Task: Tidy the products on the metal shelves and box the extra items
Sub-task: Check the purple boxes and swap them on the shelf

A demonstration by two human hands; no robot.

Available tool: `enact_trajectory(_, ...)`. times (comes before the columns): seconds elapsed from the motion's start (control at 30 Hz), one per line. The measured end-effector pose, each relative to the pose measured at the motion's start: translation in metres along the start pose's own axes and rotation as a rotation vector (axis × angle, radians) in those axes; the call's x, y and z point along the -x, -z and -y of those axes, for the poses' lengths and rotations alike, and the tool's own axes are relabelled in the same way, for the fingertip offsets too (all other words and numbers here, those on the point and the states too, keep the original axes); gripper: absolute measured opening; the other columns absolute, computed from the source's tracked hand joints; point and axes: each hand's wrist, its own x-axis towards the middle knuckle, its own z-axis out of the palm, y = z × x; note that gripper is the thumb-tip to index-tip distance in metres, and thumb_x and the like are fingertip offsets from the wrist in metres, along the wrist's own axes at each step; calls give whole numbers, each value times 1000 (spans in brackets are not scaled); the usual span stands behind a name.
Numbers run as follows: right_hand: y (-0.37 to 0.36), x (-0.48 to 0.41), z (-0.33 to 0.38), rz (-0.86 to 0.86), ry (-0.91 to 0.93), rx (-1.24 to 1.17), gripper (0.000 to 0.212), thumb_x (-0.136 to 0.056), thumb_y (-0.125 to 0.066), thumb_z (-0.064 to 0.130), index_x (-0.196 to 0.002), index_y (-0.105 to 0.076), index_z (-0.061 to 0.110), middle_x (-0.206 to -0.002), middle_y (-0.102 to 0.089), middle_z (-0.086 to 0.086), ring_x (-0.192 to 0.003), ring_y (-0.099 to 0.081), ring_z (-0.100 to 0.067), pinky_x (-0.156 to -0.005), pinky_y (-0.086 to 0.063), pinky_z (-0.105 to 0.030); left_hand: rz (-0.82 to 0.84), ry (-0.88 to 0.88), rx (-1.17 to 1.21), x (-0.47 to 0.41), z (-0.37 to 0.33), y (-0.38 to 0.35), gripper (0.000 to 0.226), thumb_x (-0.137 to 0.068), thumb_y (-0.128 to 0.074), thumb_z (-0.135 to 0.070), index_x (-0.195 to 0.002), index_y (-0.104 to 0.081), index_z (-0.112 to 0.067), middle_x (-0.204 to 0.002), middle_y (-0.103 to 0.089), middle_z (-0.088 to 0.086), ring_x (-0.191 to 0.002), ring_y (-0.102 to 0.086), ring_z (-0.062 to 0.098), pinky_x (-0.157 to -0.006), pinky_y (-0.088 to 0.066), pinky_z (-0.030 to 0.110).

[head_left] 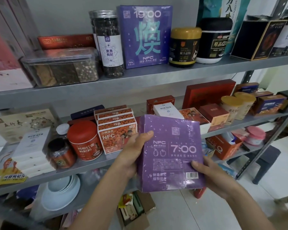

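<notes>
Left hand and right hand grip the purple box. It is probably best stood upright beside the far blue box.

A shrink-wrapped purple box marked 7:00 is held upright, gripped at its left edge by the left grip and at its lower right corner by the right grip. Left of the purple box, orange boxes are stacked on a metal shelf; below it, an open carton is seen on the floor.
</notes>
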Motion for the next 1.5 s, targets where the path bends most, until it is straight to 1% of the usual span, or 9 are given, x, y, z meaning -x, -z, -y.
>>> enact_trajectory(0.27,2,1,-13,-129,105,-96,95,-23,-100,33,-107,-62,9,-100,-73,-18,-80,-73,-29,-60,-58,-33,-66,-14,-50,0,6,-17,55,-63,-70,-57,-107,-60,-24,-91,-76,0,-79,-75,18,-58,-57,29)
enact_trajectory(0.47,0,8,-1,-173,147,26,81,-40,-90,23,-114,-60,7,-101,-73,-18,-82,-73,-31,-59,-58,-31,-164,-95,-341,3,26,-23,75,-55,-70,-65,-121,-42,-42,-109,-67,-11,-92,-70,11,-75,-58,29)
enact_trajectory(0.7,-8,11,5,-210,140,36,59,-63,-86,13,-115,-59,12,-99,-74,-12,-85,-73,-29,-59,-58,-30,-284,-129,-301,-5,30,-23,75,-51,-70,-66,-117,-46,-40,-101,-67,-14,-83,-71,10,-60,-54,19)
enact_trajectory(0.87,-17,11,11,-322,251,75,54,-57,-82,20,-106,-60,22,-88,-75,4,-79,-74,-17,-52,-55,-22,-298,-215,-482,-5,24,-30,78,-63,-61,-67,-132,-41,-36,-130,-55,-13,-104,-62,4,-81,-55,26)
enact_trajectory(0.97,-25,9,13,-530,417,466,46,-59,-82,36,-97,-56,33,-81,-71,17,-78,-69,-4,-48,-48,-9,-337,-363,-593,4,21,-45,80,-70,-58,-69,-141,-24,-49,-132,-31,-33,-120,-42,-6,-98,-47,34)
enact_trajectory(1.13,-54,-1,0,-847,741,1061,63,-61,-89,26,-116,-59,20,-85,-64,21,-53,-54,5,-48,-29,3,24,-341,-246,21,8,-73,95,-57,-81,-63,-137,-31,-53,-120,-53,-39,-114,-53,-12,-82,-51,9)
enact_trajectory(1.23,-69,-1,-5,-861,830,1154,77,-63,-83,32,-131,-54,11,-106,-73,-7,-80,-72,-21,-71,-52,-22,-111,-338,-66,20,-4,-80,97,-49,-83,-63,-134,-41,-42,-122,-61,-21,-110,-61,5,-79,-56,16)
enact_trajectory(1.33,-74,-3,-7,-784,923,1287,91,-63,-83,36,-140,-40,13,-130,-62,-12,-111,-65,-31,-84,-54,-46,-206,-308,-5,15,-7,-78,80,-52,-73,-57,-125,-49,-34,-110,-67,-13,-95,-68,11,-67,-59,20)
enact_trajectory(1.5,-54,-6,16,-314,681,830,68,-82,-57,67,-142,-31,48,-155,-16,31,-138,-22,14,-111,-37,-41,-101,-428,-93,5,-27,-45,69,-63,-79,-59,-118,-55,-24,-101,-74,-7,-91,-73,14,-65,-57,22)
